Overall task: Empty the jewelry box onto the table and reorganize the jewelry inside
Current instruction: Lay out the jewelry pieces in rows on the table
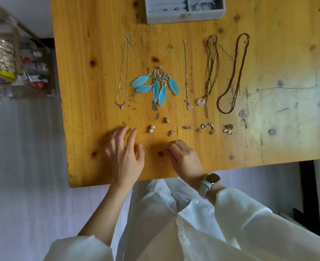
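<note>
The grey jewelry box (pixel 185 16) stands open at the table's far edge, with a few small pieces still in its compartments. Laid out in a row on the wooden table (pixel 268 129) are a silver necklace (pixel 122 76), blue feather earrings (pixel 156 85), a thin chain with a pink ring (pixel 186 76), a cord necklace with a white pendant (pixel 211 76) and a brown bead necklace (pixel 234 76). Pearl studs (pixel 151 128) and several small earrings (pixel 208 127) lie nearer me. My left hand (pixel 124 153) rests with fingers spread, its thumb beside a tiny earring (pixel 146 147). My right hand (pixel 183 157) has its fingers curled, pinching something tiny at the table.
Shelves with jars and bottles (pixel 14 63) stand left of the table. The table's near edge (pixel 136 182) runs just behind my wrists. A dark table leg (pixel 308 194) is at the right. The table's right side is worn and scratched.
</note>
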